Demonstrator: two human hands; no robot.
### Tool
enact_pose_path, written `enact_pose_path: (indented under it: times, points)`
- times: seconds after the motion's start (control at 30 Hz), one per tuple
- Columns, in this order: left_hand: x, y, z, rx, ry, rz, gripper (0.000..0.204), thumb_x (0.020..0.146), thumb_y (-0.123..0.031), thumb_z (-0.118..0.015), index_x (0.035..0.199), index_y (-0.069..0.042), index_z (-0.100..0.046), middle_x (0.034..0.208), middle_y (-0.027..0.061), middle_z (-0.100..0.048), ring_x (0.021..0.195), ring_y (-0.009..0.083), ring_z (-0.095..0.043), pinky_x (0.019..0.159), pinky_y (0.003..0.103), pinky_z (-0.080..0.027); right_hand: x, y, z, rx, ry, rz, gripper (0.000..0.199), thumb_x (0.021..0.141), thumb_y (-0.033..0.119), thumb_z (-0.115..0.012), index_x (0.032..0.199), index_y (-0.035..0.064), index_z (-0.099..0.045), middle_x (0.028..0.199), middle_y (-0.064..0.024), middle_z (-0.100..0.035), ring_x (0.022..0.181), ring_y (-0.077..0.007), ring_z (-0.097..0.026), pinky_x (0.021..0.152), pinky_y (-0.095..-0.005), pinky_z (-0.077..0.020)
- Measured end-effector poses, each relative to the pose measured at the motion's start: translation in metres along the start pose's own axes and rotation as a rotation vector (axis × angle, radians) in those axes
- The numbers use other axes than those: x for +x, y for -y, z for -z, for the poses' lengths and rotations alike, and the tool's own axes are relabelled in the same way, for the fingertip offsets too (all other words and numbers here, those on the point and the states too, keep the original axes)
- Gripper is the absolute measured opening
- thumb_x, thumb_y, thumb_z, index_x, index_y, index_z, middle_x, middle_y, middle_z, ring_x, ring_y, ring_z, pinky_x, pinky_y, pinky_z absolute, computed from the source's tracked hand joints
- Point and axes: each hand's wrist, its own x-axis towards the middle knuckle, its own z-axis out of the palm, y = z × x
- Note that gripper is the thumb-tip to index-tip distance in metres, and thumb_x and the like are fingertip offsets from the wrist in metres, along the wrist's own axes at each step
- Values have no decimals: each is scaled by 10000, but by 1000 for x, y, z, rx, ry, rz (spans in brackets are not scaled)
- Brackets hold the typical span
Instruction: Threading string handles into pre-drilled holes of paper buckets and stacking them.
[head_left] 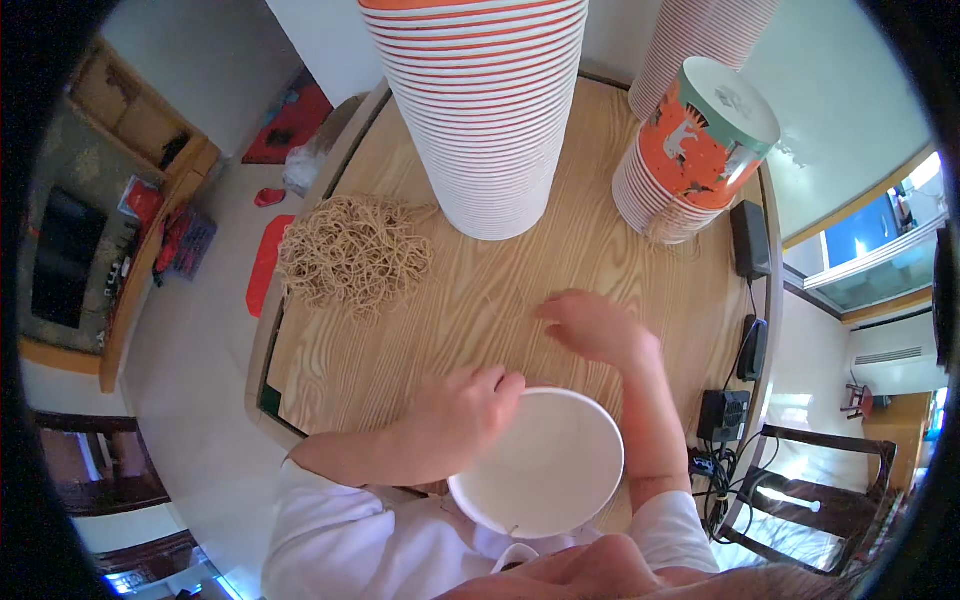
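Observation:
A white paper bucket (550, 465) is at the table's near edge against my body, its open mouth facing up. My left hand (465, 415) is closed at the bucket's upper left rim, fingers curled; part of its grip is hidden. Beyond the rim, my right hand (590, 325) hovers over the tabletop with fingers stretched to the left, slightly blurred, and nothing visible in them. A small bit of cord (515, 530) shows at the bucket's near rim. To the left lies a tangled heap of tan cords (358, 255).
A tall stack of white paper buckets (490, 120) stands at the back of the wooden table (480, 310). On the right are an orange-and-green patterned stack of buckets (700, 150), another stack (705, 40) behind it and black power adapters (725, 412). A dark chair (820, 490) stands beyond.

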Motion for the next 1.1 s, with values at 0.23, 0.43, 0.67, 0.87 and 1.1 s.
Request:
enact_pose_path:
  times: [0.23,0.43,0.67,0.87,1.1]
  points:
    - [5,10,0,-71,-26,86,110,821,-144,-607,821,-64,-532,747,81,-581,671,242,-632,552,350,-516,-8,0,16,939,-60,283,326,905,52,-537,1229,20,-556,1187,-126,-594,1110,-209,-558,929,-321,-449]
    - [15,18,-4,-69,-55,182,144,829,-185,-620,843,-69,-536,779,86,-594,697,248,-632,563,359,-516,-22,-12,22,886,149,390,311,900,136,-581,1184,8,-576,1115,-116,-634,1051,-192,-594,887,-305,-471]
    - [23,15,3,-119,-143,127,169,823,-223,-641,858,-79,-561,839,55,-566,720,234,-628,555,354,-512,-21,-5,28,648,80,268,156,845,71,-620,993,21,-623,956,-69,-654,891,-161,-616,793,-295,-492]
    - [41,24,6,-205,-273,-52,126,829,-193,-629,779,-82,-598,841,38,-557,758,233,-611,618,384,-495,-39,7,40,652,-154,120,126,809,20,-627,934,18,-633,860,-62,-667,794,-153,-631,741,-286,-500]
    - [47,37,21,-324,41,47,150,827,-204,-611,785,-62,-634,729,122,-620,703,310,-611,626,438,-476,-53,22,47,388,-246,12,104,782,28,-657,886,17,-655,812,-95,-659,732,-203,-640,687,-309,-504]
